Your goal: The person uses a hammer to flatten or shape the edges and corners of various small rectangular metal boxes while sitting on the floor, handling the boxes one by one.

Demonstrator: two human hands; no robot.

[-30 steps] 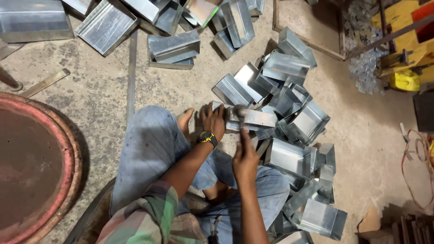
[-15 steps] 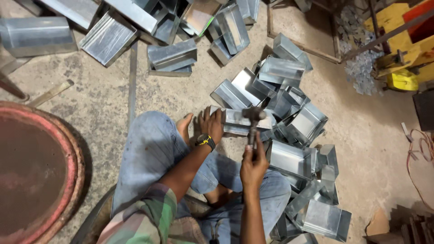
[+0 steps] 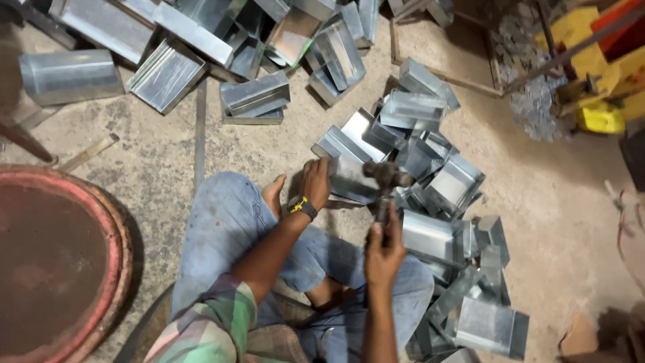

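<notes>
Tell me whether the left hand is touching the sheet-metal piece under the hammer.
Touching. The head view shows the left hand pressed flat on the near edge of the sheet-metal piece, with no gap between them, while the right hand holds the hammer.

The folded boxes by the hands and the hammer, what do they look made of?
The folded boxes look like thin sheet metal, perhaps galvanised: dull silver-grey, sharp creases, soft reflections. The hammer, in the right hand, seems to have a dark metal head; its handle material is unclear.

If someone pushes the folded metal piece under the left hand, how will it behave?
The folded metal piece looks like thin sheet, so probably light and stiff. Its flat faces suggest sliding, not rolling. The left hand presses it down, perhaps because it shifts easily under the hammer.
</notes>
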